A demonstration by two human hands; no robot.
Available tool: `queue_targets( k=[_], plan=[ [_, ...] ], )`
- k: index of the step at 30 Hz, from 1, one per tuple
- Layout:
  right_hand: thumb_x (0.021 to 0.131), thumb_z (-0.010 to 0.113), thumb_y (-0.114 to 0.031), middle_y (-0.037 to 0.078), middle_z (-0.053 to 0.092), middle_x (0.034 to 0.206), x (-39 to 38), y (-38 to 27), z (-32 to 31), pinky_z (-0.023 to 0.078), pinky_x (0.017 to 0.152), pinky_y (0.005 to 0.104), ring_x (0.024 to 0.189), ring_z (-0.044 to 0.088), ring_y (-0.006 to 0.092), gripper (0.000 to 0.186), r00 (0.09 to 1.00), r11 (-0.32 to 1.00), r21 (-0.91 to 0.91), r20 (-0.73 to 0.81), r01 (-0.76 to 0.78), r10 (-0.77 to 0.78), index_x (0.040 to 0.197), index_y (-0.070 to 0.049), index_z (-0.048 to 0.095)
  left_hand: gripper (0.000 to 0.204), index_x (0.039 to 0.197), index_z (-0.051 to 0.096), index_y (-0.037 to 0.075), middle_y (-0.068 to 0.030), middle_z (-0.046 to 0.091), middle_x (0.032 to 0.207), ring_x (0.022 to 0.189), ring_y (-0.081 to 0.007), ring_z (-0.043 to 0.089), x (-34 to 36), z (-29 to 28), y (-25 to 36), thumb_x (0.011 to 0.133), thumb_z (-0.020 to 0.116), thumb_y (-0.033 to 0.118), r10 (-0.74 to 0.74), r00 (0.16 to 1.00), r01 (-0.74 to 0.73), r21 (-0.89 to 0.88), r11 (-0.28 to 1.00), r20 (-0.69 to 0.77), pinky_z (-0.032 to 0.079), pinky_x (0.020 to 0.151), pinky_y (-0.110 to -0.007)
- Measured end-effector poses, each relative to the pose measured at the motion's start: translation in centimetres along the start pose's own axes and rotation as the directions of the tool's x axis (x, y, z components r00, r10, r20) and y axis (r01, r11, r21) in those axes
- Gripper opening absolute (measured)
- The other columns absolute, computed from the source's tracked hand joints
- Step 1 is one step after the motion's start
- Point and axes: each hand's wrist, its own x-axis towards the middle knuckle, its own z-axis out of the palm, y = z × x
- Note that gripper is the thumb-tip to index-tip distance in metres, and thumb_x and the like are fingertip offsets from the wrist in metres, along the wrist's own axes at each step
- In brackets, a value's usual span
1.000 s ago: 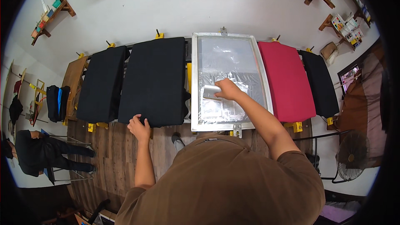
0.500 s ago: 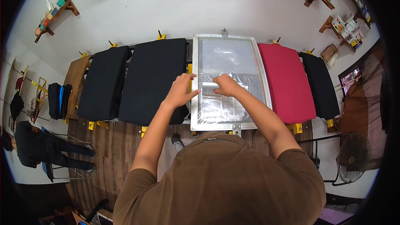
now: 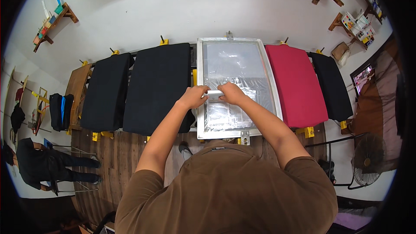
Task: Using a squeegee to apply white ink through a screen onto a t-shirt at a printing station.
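Note:
A silver-handled squeegee (image 3: 214, 95) rests across the mesh of a screen-printing frame (image 3: 276, 99), which has a pale metal rim. My left hand (image 3: 193, 97) is closed on the squeegee's left end, and my right hand (image 3: 232, 92) grips its right end. Shiny clear film and a printed pattern cover the lower part of the screen. What touches the mesh below the squeegee is hidden by its handle and my fingers.
Boards with black cloth (image 3: 157, 86) stand left of the frame, and one with red cloth (image 3: 297, 86) stands right of it. Yellow clamps (image 3: 309, 132) jut out along the near edge. Another person (image 3: 37, 160) stands at far left; a fan (image 3: 367, 160) is at right.
My left hand has come from the frame's left edge onto the squeegee and closed on it. The squeegee and my right hand have shifted slightly nearer to me.

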Motion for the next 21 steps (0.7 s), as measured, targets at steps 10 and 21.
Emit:
queue_targets(
  k=[10,21],
  plan=[
    [0.075,0.081,-0.018,0.019,0.073,0.09,0.9,-0.9,0.7,0.058,0.082,0.0474,0.088,0.071,0.0395,0.027,0.999,0.994,-0.102,0.003,-0.032,0.032,0.095,-0.005,0.07,0.036,0.117,0.067,0.007,-0.0135,0.073,0.104,0.104,-0.0325,0.069,2.4,2.7,0.2,0.086,0.072,0.025,0.061,0.998,-0.059,0.209,0.976,-0.002,0.051,0.093,-0.049],
    [0.073,0.081,-0.023,0.02,0.074,0.091,1.9,-1.3,-0.2,0.059,0.083,0.0467,0.089,0.072,0.0383,0.025,0.989,0.98,-0.19,0.127,-0.049,0.075,0.09,-0.005,0.076,0.018,0.093,0.073,0.004,-0.0195,0.074,0.095,0.092,-0.0374,0.072,4.1,3.4,0.6,0.08,0.075,0.016,0.037,0.999,-0.039,0.179,0.983,0.015,0.057,0.085,-0.047]
  ],
)
